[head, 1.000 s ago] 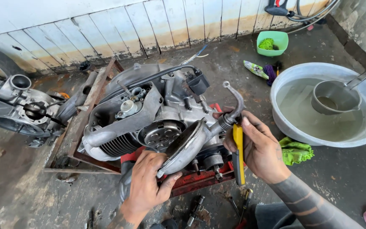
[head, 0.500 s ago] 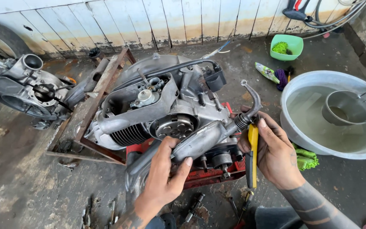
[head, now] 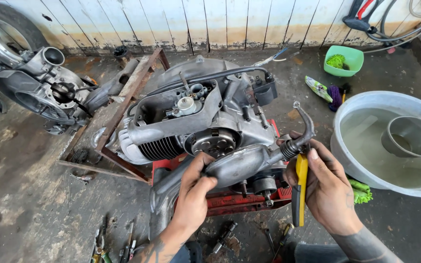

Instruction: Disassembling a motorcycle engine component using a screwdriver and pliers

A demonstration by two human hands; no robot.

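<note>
A grey scooter engine (head: 196, 122) rests on a red stand (head: 230, 199) on the concrete floor. My left hand (head: 193, 195) grips the near end of a rounded metal cover (head: 239, 163) at the engine's front. My right hand (head: 325, 187) holds a yellow-handled tool (head: 299, 187) pointing down, its fingers also wrapped around the curved kick lever (head: 303, 131) beside the cover.
A second engine casing (head: 40, 92) and a wheel (head: 3, 34) lie at the left. A rusty metal frame (head: 118, 117) sits under the engine. A water-filled basin (head: 391, 146) with a pot is at the right; a green bowl (head: 343, 61) stands behind it. Loose tools (head: 118, 243) litter the floor.
The view has shifted closer to the engine. My left hand has slid up along the metal cover; my right hand keeps the yellow tool and the lever.
</note>
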